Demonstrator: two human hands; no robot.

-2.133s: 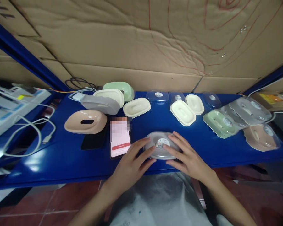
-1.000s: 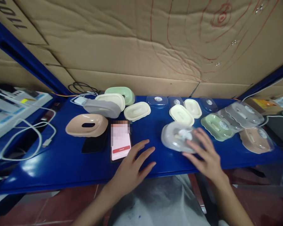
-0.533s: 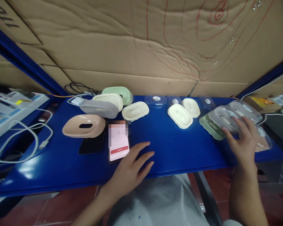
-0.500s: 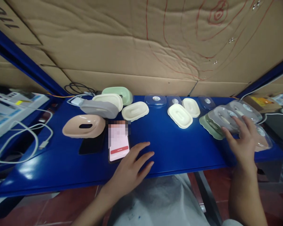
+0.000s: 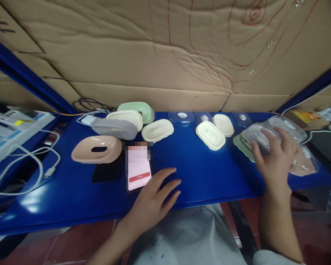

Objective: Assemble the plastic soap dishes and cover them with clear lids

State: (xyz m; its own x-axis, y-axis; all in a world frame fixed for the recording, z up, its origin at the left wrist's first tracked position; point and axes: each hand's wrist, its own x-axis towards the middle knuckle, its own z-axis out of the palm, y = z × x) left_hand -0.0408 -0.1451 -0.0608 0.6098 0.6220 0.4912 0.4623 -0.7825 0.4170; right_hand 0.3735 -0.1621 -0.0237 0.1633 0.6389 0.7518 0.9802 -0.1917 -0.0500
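My right hand (image 5: 276, 160) lies over a grey soap box with a clear lid (image 5: 253, 133), fingers curved over its top and thumb at its near side. That box rests on a green lidded box (image 5: 240, 142) at the right of the blue table (image 5: 206, 171). Beside them are another grey lidded box (image 5: 291, 127) and a pink lidded box (image 5: 306, 166). My left hand (image 5: 154, 197) rests flat on the table's front edge, fingers stretched out, just right of a lit phone (image 5: 138, 168).
Cream trays (image 5: 210, 135) (image 5: 157, 130) and clear lids (image 5: 181, 117) lie along the back. At the left are pink (image 5: 96, 149), grey (image 5: 114, 127), cream and green bases, a dark phone (image 5: 107, 173) and white cables (image 5: 24, 162). Cardboard walls the back.
My right hand carried the grey lidded box from the table's front middle to the right and set it onto the green box. My left hand let go and stayed flat by the phone.
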